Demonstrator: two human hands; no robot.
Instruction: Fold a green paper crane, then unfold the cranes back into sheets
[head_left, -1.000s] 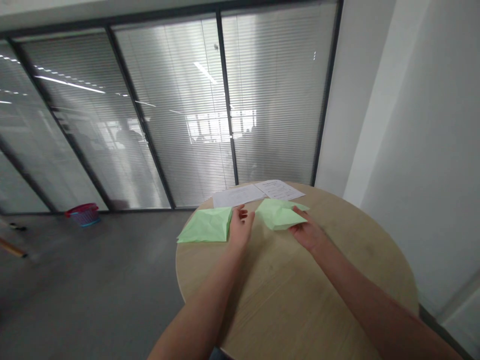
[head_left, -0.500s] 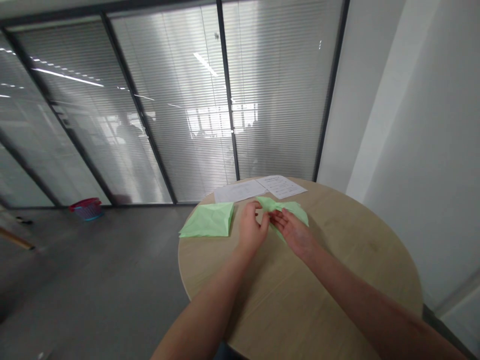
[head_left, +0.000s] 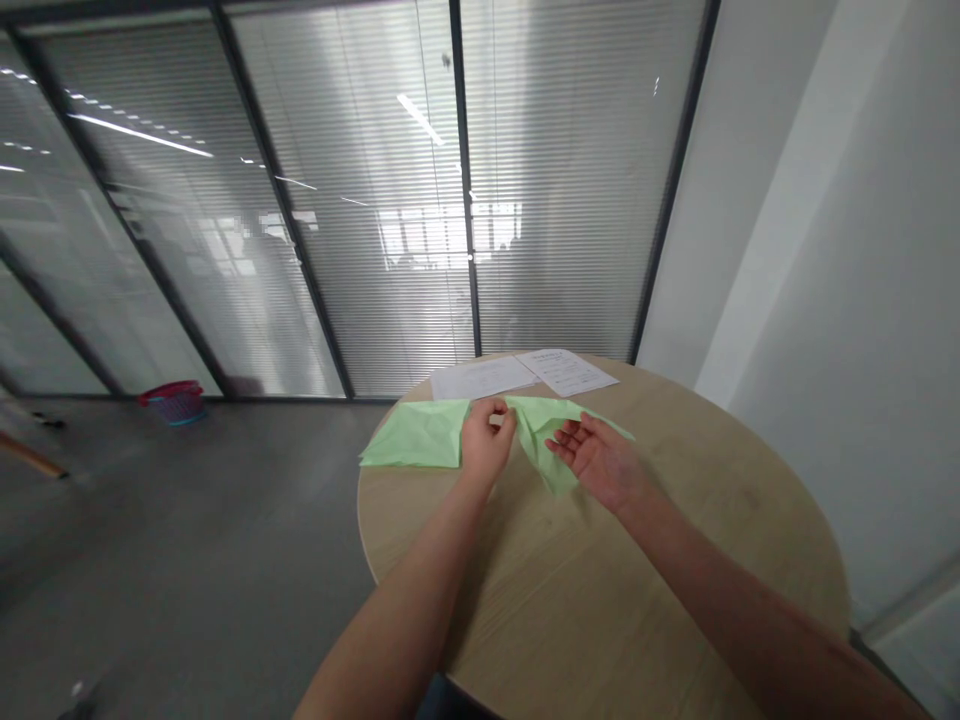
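A thin, creased light green sheet [head_left: 546,425] hangs in folds above the round table, its lower point drooping toward me. My left hand [head_left: 487,440] pinches it at its upper left corner, fingers closed. At the sheet's right side is my right hand [head_left: 604,465], palm turned up with curved fingers apart in front of the sheet; whether its thumb touches the material I cannot make out. To the left, a folded light green piece [head_left: 416,435] of similar material lies flat, its right edge close beside my left hand.
The round wooden table [head_left: 600,610] has two sheets of paper near its far edge, one blank-looking [head_left: 480,378] and one printed [head_left: 568,373]. Glass panels with blinds [head_left: 390,200] stand behind it. A red and blue basket [head_left: 176,403] sits on the floor at left.
My hands have moved apart, the left one going left and the right one going right. The green sheet, bunched between them before, is now spread wider and hangs lower.
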